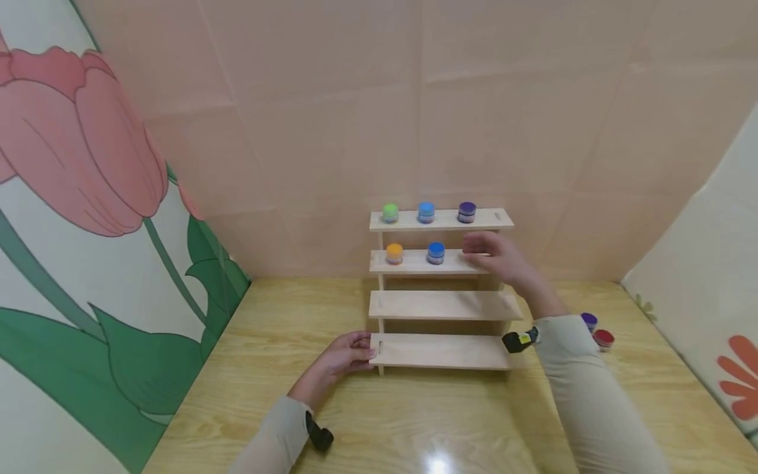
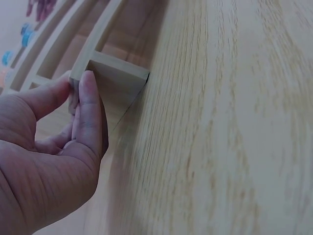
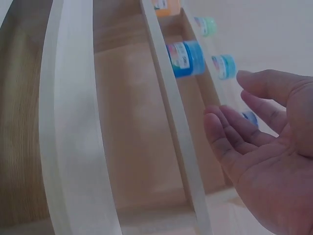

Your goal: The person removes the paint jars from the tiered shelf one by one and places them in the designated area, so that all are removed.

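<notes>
A pale wooden shelf [image 1: 438, 352] with stepped tiers stands on the table. My left hand [image 1: 343, 353] pinches the left end of its lowest board between thumb and fingers, as the left wrist view shows too. My right hand [image 1: 500, 255] hovers at the right part of the second board from the top, fingers loosely bent and holding nothing. To its left on that board sit a blue jar [image 1: 435, 253] and an orange jar [image 1: 394, 253]. The top board carries a green jar [image 1: 390, 213], a light blue jar [image 1: 426, 212] and a dark purple jar [image 1: 466, 212].
Right of the shelf, a purple jar [image 1: 589, 321] and a red jar [image 1: 603, 340] stand on the wood-grain table [image 1: 403, 421], beside my right sleeve. A pinkish sheet [image 1: 331, 131] covers the wall close behind the shelf. Flower-painted panels [image 1: 77, 131] flank the table.
</notes>
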`<state>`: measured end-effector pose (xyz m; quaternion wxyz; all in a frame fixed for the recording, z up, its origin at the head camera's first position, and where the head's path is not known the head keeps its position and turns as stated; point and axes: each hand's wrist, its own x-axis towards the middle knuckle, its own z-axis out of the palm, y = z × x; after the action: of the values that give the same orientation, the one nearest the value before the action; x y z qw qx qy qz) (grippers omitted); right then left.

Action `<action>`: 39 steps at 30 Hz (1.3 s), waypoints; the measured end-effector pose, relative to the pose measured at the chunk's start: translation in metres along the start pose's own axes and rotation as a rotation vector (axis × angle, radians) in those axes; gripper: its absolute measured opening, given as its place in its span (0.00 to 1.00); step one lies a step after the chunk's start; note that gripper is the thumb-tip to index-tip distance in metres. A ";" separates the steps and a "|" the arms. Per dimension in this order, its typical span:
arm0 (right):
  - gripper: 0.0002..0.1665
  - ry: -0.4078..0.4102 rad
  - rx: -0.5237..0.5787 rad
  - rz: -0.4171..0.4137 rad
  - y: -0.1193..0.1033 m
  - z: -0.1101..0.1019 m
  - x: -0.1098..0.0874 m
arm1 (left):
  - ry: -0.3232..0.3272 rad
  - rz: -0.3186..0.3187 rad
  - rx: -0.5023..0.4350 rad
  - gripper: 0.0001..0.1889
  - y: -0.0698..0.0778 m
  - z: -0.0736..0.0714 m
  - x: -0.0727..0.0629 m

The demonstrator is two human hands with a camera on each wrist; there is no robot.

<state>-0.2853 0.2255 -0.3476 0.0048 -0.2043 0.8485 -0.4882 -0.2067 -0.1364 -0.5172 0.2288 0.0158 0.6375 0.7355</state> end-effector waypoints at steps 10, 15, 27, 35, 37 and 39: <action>0.31 -0.020 -0.049 0.047 -0.007 0.022 0.020 | 0.001 -0.009 0.014 0.29 -0.001 0.000 -0.001; 0.32 -0.050 -0.054 0.056 -0.010 0.030 0.029 | 0.005 -0.008 0.011 0.29 0.002 0.000 -0.002; 0.31 -0.013 -0.116 0.096 -0.002 0.042 0.038 | -0.015 -0.002 0.020 0.29 0.001 0.002 -0.002; 0.28 0.023 -0.124 0.159 0.003 0.045 0.042 | -0.003 -0.013 0.024 0.30 0.003 0.005 -0.003; 0.27 0.032 -0.128 0.158 0.004 0.047 0.043 | 0.006 -0.015 0.020 0.29 0.003 0.004 -0.003; 0.26 0.042 -0.125 0.153 0.004 0.047 0.043 | 0.006 -0.011 0.028 0.29 0.003 0.004 -0.004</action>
<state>-0.3164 0.1735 -0.3674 0.0114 -0.1283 0.8904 -0.4366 -0.2032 -0.1341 -0.5126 0.2307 0.0131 0.6484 0.7254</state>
